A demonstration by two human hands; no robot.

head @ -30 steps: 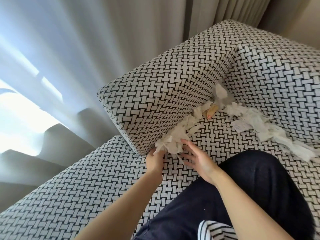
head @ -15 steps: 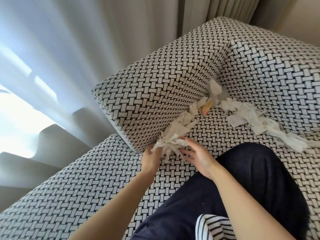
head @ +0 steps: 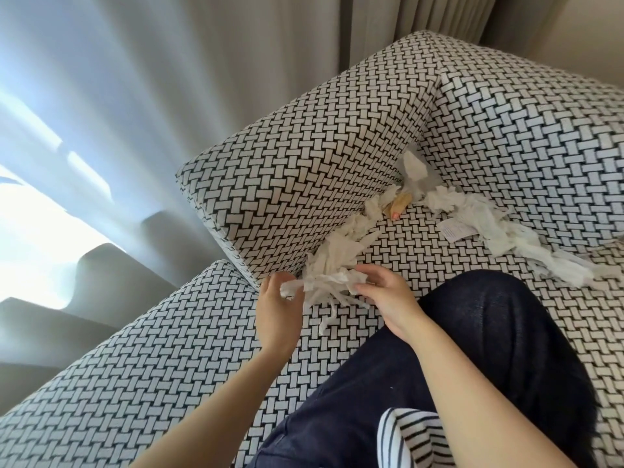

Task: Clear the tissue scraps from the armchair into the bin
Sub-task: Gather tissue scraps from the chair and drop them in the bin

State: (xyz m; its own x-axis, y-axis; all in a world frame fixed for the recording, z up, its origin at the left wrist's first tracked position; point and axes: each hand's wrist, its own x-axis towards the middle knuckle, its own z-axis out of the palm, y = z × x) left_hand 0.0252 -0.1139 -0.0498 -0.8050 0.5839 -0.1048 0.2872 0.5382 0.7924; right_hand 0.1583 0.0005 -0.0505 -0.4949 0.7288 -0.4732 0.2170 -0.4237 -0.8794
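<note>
Armchair [head: 304, 157] in coarse woven fabric, black-and-white basketweave print, blocky square arm at left; tissue clump [head: 324, 278] is thin white crumpled paper with torn stringy ends, at the near end of the seat crease beside that arm, between both hands; left hand [head: 275, 305] has fingers curled in, pinching the clump's left end; right hand [head: 388, 298] has fingers bent round its right side, gripping it; more tissue scraps [head: 499, 238] in a ragged white trail along the seat's far-right edge against the backrest, and up the crease by the arm; tan object [head: 400, 204], tapered with a pinkish tip, in the far corner among the scraps; small white label [head: 456, 228] flat on the seat, fine print too small to read; smooth pleated curtain [head: 169, 62] far left; dark navy trousers [head: 472, 366] and striped cloth [head: 415, 437] near.
</note>
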